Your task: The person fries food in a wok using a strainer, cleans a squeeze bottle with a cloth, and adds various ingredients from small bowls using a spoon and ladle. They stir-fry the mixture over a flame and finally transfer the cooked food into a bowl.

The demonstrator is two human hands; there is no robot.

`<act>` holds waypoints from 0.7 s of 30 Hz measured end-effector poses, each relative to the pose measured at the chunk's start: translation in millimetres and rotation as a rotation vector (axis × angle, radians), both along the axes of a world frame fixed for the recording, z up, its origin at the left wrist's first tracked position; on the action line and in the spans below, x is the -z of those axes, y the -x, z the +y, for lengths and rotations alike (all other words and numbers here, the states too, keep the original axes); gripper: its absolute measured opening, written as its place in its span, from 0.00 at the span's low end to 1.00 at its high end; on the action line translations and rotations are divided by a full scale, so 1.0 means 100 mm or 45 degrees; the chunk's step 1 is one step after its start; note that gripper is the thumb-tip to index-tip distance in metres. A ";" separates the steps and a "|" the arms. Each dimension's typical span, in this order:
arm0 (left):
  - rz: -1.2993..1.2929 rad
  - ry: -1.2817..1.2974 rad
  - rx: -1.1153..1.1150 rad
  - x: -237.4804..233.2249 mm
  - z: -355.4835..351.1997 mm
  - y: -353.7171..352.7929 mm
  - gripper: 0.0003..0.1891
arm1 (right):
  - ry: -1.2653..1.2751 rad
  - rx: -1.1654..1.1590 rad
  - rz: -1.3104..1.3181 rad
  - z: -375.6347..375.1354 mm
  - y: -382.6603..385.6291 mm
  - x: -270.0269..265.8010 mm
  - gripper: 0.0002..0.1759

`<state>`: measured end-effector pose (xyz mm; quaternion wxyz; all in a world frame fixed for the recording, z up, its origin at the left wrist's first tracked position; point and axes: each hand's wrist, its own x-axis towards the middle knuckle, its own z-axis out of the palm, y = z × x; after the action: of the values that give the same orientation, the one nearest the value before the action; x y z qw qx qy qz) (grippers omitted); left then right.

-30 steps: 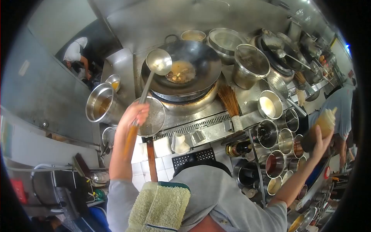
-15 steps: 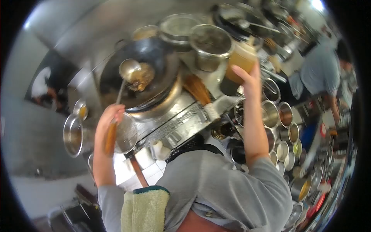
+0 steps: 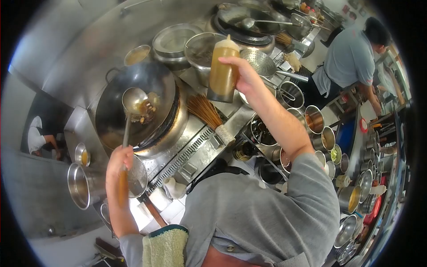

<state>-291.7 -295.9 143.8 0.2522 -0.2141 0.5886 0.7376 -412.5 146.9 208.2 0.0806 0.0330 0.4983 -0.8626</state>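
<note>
My left hand (image 3: 120, 158) is wrapped round the wooden handle of a ladle (image 3: 134, 100). The ladle's bowl lies inside a dark wok (image 3: 151, 82), against a small heap of brown food pieces (image 3: 146, 111). Held up in my right hand (image 3: 243, 73) is a squeeze bottle (image 3: 222, 75) of yellowish-brown liquid, upright with its nozzle on top. The bottle is to the right of the wok, in front of a metal pot (image 3: 198, 66). A bamboo wok brush (image 3: 205, 110) rests between the wok and my right forearm.
Behind the bottle are a perforated strainer (image 3: 258, 63) and a second wok (image 3: 235, 18) with a ladle across it. Several metal containers of ingredients, including a pot (image 3: 314, 119), line the right. A strainer (image 3: 137, 178) sits below my left hand. A co-worker (image 3: 349, 55) bends over at the far right.
The bottle has gone from tilted to more upright and moved left with my right hand, nearer the wok. The ladle stays in the wok by the food. The camera view has shifted.
</note>
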 end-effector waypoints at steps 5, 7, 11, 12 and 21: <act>0.337 1.009 0.056 0.02 0.13 -0.21 0.07 | -0.168 0.010 0.000 -0.04 0.02 0.05 0.32; 0.336 0.932 -0.034 0.01 0.14 -0.23 0.06 | -0.276 0.042 0.007 -0.06 0.01 0.03 0.34; 0.402 0.956 -0.051 0.18 0.08 -0.22 0.06 | -0.270 0.045 0.151 -0.20 0.02 0.03 0.41; 0.381 1.046 -0.041 0.16 0.17 -0.20 0.06 | -0.281 0.057 0.222 -0.24 0.05 0.06 0.42; 0.102 -0.054 0.027 0.34 -0.06 0.11 0.11 | -0.444 0.120 0.533 -0.69 0.13 0.41 0.45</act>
<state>-302.7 -301.7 109.5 0.2407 -0.1729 0.5845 0.7553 -425.3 77.6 166.9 -0.0712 -0.1096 0.6430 -0.7547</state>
